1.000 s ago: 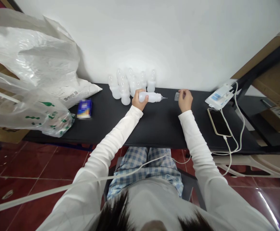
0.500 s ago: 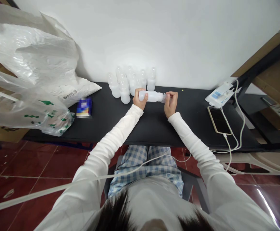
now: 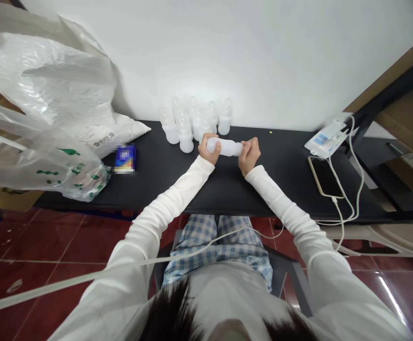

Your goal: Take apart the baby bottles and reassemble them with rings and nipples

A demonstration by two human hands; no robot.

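Observation:
My left hand (image 3: 209, 149) grips the body of a translucent white plastic squeeze bottle (image 3: 224, 147), which lies on its side above the black tabletop (image 3: 156, 187). My right hand (image 3: 249, 155) closes around the bottle's neck end and hides its tip. Just behind my hands, several similar translucent bottles (image 3: 192, 124) stand upright in a tight cluster against the white wall (image 3: 249, 61).
Large plastic bags (image 3: 43, 118) slump over the table's left end, near a small blurred blue packet (image 3: 124, 158). On the right lie a smartphone (image 3: 325, 176) with white cables (image 3: 348, 189) and a white packaged item (image 3: 325, 138). The tiled red floor lies below.
My right hand has moved left from the far side of the table and closed on the bottle's tip end. The needle-like tip, visible earlier, is now hidden. The bottle has stayed in my left hand.

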